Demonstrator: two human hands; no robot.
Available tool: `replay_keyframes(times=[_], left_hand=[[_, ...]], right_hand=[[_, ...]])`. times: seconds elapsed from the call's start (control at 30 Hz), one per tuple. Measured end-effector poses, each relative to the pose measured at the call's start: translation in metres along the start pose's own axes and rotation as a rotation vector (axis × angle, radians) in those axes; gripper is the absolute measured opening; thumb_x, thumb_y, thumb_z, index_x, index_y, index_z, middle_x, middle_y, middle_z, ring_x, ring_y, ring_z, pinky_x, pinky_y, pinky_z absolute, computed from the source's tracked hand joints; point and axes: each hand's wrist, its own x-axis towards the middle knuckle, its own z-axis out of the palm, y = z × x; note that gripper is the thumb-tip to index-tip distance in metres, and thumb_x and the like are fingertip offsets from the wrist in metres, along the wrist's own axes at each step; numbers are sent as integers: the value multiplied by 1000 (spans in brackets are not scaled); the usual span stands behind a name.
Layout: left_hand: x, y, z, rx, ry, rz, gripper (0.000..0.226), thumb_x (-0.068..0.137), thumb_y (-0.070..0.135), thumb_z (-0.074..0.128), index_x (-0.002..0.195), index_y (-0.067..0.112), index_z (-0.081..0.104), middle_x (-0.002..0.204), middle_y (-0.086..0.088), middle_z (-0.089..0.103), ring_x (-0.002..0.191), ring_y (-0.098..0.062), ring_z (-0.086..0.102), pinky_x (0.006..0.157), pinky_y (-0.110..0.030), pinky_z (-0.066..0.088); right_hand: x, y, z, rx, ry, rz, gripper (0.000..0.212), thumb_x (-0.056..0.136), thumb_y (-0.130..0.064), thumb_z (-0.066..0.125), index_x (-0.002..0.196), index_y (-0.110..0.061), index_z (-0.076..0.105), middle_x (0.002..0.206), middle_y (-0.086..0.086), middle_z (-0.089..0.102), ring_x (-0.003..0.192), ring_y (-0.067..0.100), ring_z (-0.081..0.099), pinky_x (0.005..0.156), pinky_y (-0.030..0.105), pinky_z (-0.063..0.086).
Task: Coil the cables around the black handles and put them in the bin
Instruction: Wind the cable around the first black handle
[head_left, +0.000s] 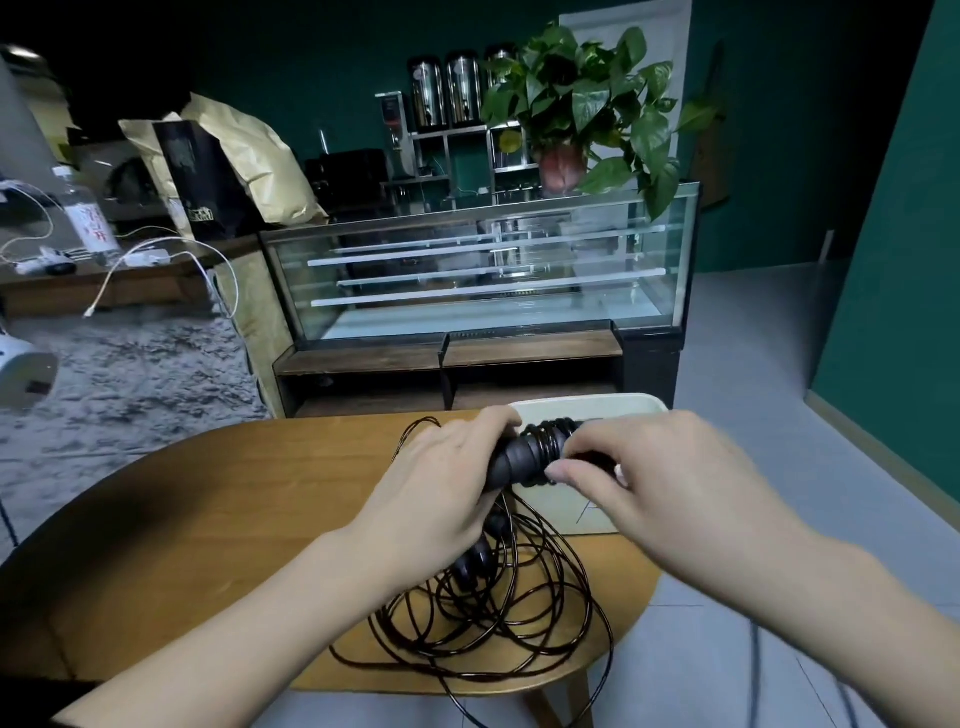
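My left hand (441, 483) grips a ribbed black handle (519, 460) above the wooden table (208, 519). A few turns of thin black cable (548, 441) wrap the handle's far end. My right hand (649, 478) holds that wrapped end, thumb and fingers curled over the cable. Below the hands a loose tangle of cable (498, 613) lies on the table and trails over its front edge. A second black handle (475, 564) lies inside the tangle. The white bin (592, 410) stands just behind the hands at the table's right edge, partly hidden by them.
A glass display case (488, 270) on a wooden bench stands beyond the table, with a potted plant (587, 109) on top. A grey rug (130, 374) lies to the left. Grey tiled floor (753, 364) runs along the right beside a green wall.
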Motion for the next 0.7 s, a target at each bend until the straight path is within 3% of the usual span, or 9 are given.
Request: replay_keyframes(times=[0.07, 0.17, 0.27, 0.33, 0.47, 0.57, 0.63, 0.7], left_hand=[[-3, 0, 0, -1, -61, 70, 48, 83, 10, 70, 122, 27, 46, 106, 5, 64, 99, -22, 57, 85, -41, 47], [-8, -1, -2, -95, -122, 163, 45, 82, 9, 70, 123, 21, 54, 114, 4, 65, 107, -21, 58, 91, -42, 46], [-11, 0, -7, -171, -112, 253, 51, 80, 3, 71, 127, 17, 56, 124, 3, 64, 117, -21, 60, 95, -44, 47], [-13, 3, -12, -209, -90, 306, 53, 81, 1, 75, 128, 17, 55, 130, 3, 61, 125, -18, 57, 98, -43, 48], [-15, 6, -20, -276, -8, 355, 55, 82, -1, 75, 128, 17, 52, 131, 2, 54, 125, -18, 56, 100, -41, 49], [-15, 9, -21, -357, 77, 355, 58, 78, -9, 77, 127, 12, 54, 126, -7, 56, 119, -25, 59, 96, -43, 52], [-15, 14, -21, -404, 153, 329, 57, 76, -11, 79, 124, 9, 56, 124, -12, 59, 120, -26, 59, 98, -42, 51], [-13, 18, -21, -472, 229, 283, 56, 77, -10, 79, 124, 10, 57, 130, -9, 60, 126, -23, 59, 103, -38, 49]], right_hand=[[8, 5, -10, -45, 39, -58, 35, 86, -67, 49, 92, -39, 68, 80, -15, 67, 81, 7, 60, 68, 30, 49], [21, 15, -14, 49, 21, -141, 25, 77, -66, 60, 85, -45, 70, 77, -21, 66, 76, 4, 60, 63, 28, 49], [33, 24, -15, 357, -135, -150, 10, 72, -46, 80, 77, -37, 78, 72, -32, 64, 71, -4, 61, 62, 12, 43], [37, 28, -15, 580, -234, -134, 12, 68, -31, 84, 77, -23, 80, 70, -27, 67, 70, -5, 61, 64, 6, 40], [39, 37, -5, 887, -310, -107, 12, 70, -15, 80, 80, -9, 79, 72, -10, 74, 72, -1, 66, 70, 8, 46], [37, 38, 6, 1017, -287, -68, 10, 75, -11, 73, 83, -11, 79, 77, -5, 76, 75, 2, 68, 71, 12, 49], [32, 38, 13, 1037, -281, -32, 12, 79, -9, 68, 87, -12, 77, 78, -5, 76, 76, 2, 69, 71, 15, 51], [24, 39, 23, 944, -264, 23, 19, 84, 2, 64, 80, -14, 72, 70, -7, 73, 71, -9, 65, 70, 15, 50]])
